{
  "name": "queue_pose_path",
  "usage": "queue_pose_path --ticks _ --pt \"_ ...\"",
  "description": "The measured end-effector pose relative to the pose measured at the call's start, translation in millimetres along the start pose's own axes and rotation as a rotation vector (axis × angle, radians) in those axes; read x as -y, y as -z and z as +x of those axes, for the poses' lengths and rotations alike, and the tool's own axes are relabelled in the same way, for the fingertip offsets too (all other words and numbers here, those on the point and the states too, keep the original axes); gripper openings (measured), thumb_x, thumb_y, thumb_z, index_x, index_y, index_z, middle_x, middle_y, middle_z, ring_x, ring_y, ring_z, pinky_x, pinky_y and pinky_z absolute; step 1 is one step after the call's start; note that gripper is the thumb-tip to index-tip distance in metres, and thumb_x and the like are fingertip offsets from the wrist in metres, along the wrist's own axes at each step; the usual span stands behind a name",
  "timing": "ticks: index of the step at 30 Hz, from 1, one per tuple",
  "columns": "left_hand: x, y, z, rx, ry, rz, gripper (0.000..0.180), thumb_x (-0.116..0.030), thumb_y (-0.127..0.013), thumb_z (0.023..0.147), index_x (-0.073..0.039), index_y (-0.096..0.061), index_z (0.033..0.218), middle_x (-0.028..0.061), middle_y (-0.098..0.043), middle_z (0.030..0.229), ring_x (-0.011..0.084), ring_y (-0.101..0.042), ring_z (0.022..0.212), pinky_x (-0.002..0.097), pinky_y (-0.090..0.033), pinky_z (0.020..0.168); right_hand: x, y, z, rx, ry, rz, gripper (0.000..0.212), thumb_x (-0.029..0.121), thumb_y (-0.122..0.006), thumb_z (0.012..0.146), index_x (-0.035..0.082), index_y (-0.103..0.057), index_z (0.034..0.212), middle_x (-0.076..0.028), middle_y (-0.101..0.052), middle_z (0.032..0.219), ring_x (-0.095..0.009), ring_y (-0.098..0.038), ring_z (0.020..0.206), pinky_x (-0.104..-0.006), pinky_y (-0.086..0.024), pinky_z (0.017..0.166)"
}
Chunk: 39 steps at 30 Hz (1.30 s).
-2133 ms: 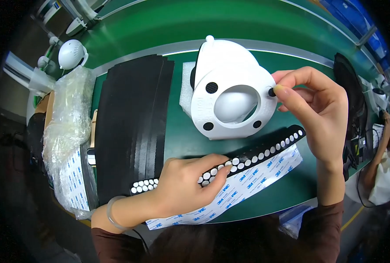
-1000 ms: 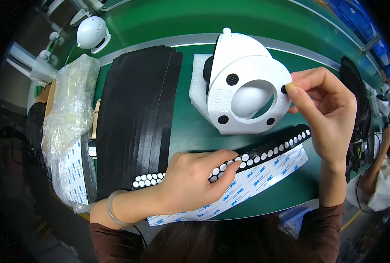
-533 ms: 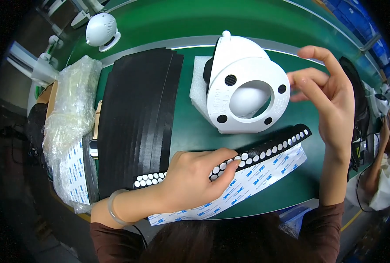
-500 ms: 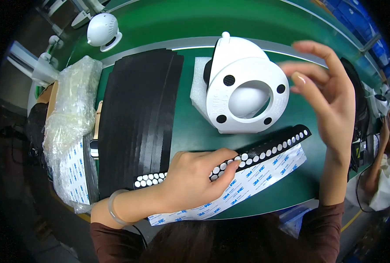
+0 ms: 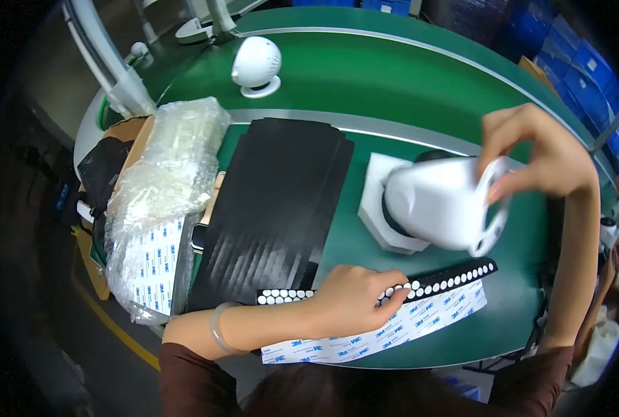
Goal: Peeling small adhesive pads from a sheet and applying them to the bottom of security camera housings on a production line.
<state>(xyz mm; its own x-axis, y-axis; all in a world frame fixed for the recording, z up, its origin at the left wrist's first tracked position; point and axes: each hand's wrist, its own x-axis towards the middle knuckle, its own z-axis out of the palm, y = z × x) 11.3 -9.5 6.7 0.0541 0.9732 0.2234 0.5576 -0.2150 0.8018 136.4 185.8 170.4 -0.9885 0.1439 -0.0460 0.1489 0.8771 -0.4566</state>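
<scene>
My left hand (image 5: 355, 304) is closed on a black strip with rows of white round pads (image 5: 455, 279), thumb and fingers pinching it over its white-and-blue printed backing sheet (image 5: 421, 320). My right hand (image 5: 549, 149) grips the ring-shaped base of a white rounded device (image 5: 435, 201), thumb on the near side. The device lies tilted on a white foam block (image 5: 378, 201), its ring base turned to the right. A dark round part shows between device and foam. Some blur lies over the device.
Black sheets (image 5: 275, 201) lie stacked left of the device. Beyond them is a clear plastic bag (image 5: 163, 174) of material, beside an open carton (image 5: 132, 139). Another white device (image 5: 256, 66) stands on the green conveyor (image 5: 365, 83) behind. A person's arm (image 5: 605, 285) shows at far right.
My right hand has come from open in the air to gripping the device's ring base. The device has turned, its base swinging from facing me to the right. The head view has shifted.
</scene>
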Motion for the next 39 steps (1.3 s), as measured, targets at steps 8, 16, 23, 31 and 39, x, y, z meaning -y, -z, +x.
queue_pose_path --ticks 8,16,23,31,39 --pt "-6 5 2 0.066 0.059 -0.020 0.014 -0.019 -0.058 0.078 -0.007 -0.063 0.084 0.0107 -0.060 0.058 0.0260 -0.058 0.049 0.0338 -0.046 0.049 -73 24 14 -0.506 -0.291 0.227 0.014 0.014 -0.066 0.067 0.006 -0.065 0.078 -0.001 -0.060 0.065 -0.008 -0.055 0.058 -0.0241 -0.042 0.056" --pt "-6 1 -1 -0.032 -0.014 0.072 0.010 -0.012 -0.063 0.073 -0.005 -0.063 0.080 0.0124 -0.061 0.062 0.0253 -0.061 0.052 0.0310 -0.046 0.048 -196 -81 98 -1.007 -0.123 -0.783 0.006 0.011 -0.056 0.065 0.011 -0.058 0.070 -0.004 -0.059 0.073 -0.021 -0.060 0.070 -0.0347 -0.049 0.054" --pt "-16 2 4 0.031 0.173 0.077 0.009 -0.005 -0.061 0.074 0.002 -0.061 0.079 0.0112 -0.063 0.062 0.0112 -0.063 0.059 0.0208 -0.045 0.053 -220 -90 107 -0.884 -0.313 -0.822 0.011 0.014 -0.054 0.069 0.009 -0.063 0.069 -0.007 -0.061 0.081 -0.023 -0.060 0.076 -0.0360 -0.050 0.057" --pt "-9 7 -2 0.016 0.081 0.087 0.013 -0.013 -0.062 0.074 -0.005 -0.062 0.085 0.0117 -0.063 0.068 0.0236 -0.063 0.058 0.0299 -0.048 0.051 -211 -92 95 -0.379 -0.624 -0.502 0.018 0.014 -0.049 0.074 0.006 -0.064 0.080 -0.014 -0.064 0.085 -0.028 -0.063 0.080 -0.0411 -0.051 0.068" --pt "-1 -3 -2 0.014 0.007 -0.035 0.014 -0.022 -0.055 0.079 -0.011 -0.061 0.085 0.0124 -0.059 0.057 0.0297 -0.058 0.049 0.0382 -0.047 0.049 -151 -84 116 -0.415 -0.426 -0.264 0.043 0.013 -0.055 0.071 0.009 -0.052 0.114 -0.020 -0.059 0.099 -0.035 -0.056 0.095 -0.0400 -0.046 0.082"
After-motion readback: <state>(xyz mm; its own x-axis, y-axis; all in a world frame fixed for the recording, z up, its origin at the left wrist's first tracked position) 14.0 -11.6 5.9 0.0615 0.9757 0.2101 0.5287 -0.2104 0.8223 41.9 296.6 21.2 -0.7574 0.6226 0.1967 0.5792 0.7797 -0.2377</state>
